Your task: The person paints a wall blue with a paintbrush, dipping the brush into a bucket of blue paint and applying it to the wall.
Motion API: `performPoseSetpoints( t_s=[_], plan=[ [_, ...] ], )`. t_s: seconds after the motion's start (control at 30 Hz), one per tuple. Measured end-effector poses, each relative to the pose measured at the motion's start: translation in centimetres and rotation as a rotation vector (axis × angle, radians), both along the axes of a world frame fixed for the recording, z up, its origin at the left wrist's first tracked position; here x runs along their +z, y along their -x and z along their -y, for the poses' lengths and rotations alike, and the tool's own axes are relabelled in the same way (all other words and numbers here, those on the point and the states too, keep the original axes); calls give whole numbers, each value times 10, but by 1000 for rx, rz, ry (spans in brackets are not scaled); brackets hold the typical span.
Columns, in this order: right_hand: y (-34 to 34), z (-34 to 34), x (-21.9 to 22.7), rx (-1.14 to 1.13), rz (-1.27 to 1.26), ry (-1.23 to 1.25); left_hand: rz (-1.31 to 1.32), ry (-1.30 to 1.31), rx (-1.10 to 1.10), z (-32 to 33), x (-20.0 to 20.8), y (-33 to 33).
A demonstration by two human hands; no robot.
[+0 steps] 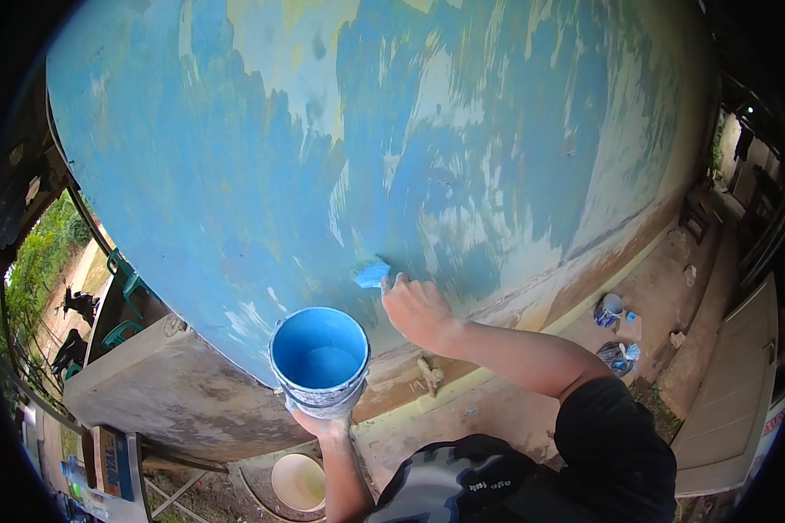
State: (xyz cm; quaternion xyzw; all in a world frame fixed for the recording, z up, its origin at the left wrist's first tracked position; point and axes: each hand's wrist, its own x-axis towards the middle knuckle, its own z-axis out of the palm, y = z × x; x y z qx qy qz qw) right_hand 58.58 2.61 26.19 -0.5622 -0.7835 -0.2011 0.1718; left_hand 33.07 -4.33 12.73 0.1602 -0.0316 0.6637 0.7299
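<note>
My right hand (417, 309), fingers closed on brush (372, 274), mid-stroke low on wall (235, 174). My left hand (323, 423) grips blue paint bucket (319, 357) from beneath. Next, as I judge: reload brush, cover pale patches.

The paint bucket (319, 357) blocks the wall (235, 174) low left of the brush (372, 274); above, the wall lies open.

Concrete floor (497, 410) — paint cans (609, 309), bowl (298, 481)
</note>
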Motion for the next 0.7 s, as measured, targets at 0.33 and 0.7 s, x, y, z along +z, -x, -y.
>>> performPoseSetpoints(
  t_s=[0.33, 0.7],
  plan=[
    [-84, -4, 188, -152, -181, -342, 78, 83, -85, -5, 1, -14],
    [-54, -4, -5, -51, 41, -144, 113, 257, -92, -9, -7, -23]
  ],
)
